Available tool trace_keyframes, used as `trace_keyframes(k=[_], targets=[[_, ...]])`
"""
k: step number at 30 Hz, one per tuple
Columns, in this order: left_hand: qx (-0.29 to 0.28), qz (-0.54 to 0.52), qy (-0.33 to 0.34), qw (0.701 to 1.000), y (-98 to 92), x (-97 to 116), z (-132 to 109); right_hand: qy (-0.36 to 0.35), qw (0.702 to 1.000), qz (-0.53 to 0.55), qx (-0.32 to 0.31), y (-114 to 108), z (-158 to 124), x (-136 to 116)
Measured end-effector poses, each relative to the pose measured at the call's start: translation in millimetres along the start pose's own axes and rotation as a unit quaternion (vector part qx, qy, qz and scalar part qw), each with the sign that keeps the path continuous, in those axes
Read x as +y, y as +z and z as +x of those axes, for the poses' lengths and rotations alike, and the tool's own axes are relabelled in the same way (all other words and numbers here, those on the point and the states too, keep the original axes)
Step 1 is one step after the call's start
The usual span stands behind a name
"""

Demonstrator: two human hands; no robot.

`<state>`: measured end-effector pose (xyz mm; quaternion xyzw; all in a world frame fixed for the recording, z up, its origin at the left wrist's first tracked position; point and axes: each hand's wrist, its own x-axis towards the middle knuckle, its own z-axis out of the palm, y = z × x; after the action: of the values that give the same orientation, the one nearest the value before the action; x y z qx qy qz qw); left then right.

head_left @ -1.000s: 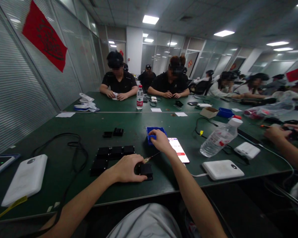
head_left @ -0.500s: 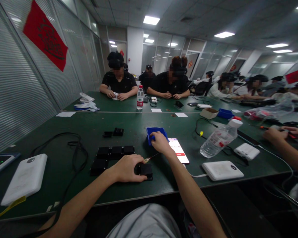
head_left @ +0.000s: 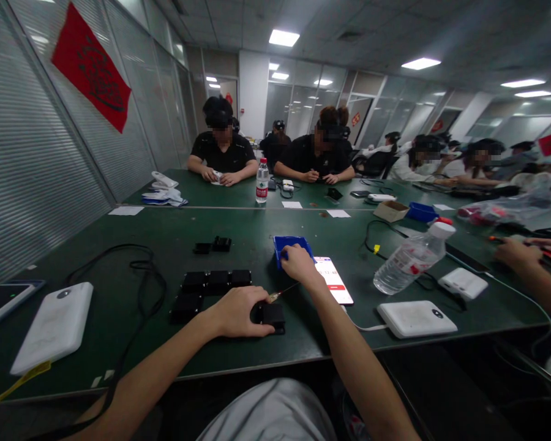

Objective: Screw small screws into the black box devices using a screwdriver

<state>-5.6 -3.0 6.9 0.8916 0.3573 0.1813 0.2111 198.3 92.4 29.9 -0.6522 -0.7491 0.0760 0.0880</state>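
My left hand [head_left: 241, 311] rests on the table with thumb and fingers closed around a small black box [head_left: 272, 315]. By its fingertips is a thin tool with a yellowish end [head_left: 274, 297], its dark shaft pointing right; its kind is unclear. My right hand [head_left: 299, 262] reaches over the near side of a blue tray [head_left: 294, 241], fingers bent down into it. Whatever those fingertips pinch is too small or hidden to see. Several similar black boxes [head_left: 218, 280] stand in rows left of my left hand. Two smaller black parts [head_left: 221, 244] lie farther back.
A lit phone [head_left: 333, 278] lies beside the tray, cabled to a white power bank [head_left: 417, 319]. A tilted water bottle [head_left: 413, 257] is to the right. Another white power bank [head_left: 52, 327] and a black cable [head_left: 142, 264] lie left. Co-workers sit opposite; another person's hands [head_left: 517, 256] work at right.
The whole view has shifted slightly, so things appear a little farther right. My left hand keeps its hold on the black box, and my right hand stays at the blue tray.
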Motion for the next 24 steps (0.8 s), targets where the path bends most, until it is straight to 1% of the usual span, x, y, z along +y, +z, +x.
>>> trace_keyframes(k=[7, 14, 19, 24], targets=[[-0.005, -0.004, -0.001, 1.0, -1.2, 1, 0, 0.022, 0.998, -0.046, -0.032, -10, 6, -8], [0.0, -0.007, -0.002, 1.0, -1.0, 1, 0, 0.037, 0.994, -0.065, -0.078, -17, 20, -12], [-0.003, -0.008, -0.005, 1.0, -1.3, 1, 0, 0.042, 0.993, -0.073, -0.08, -15, 24, -12], [-0.001, -0.007, -0.003, 1.0, 0.0, 0, 0, 0.038, 0.994, -0.076, -0.061, -11, 22, -11]])
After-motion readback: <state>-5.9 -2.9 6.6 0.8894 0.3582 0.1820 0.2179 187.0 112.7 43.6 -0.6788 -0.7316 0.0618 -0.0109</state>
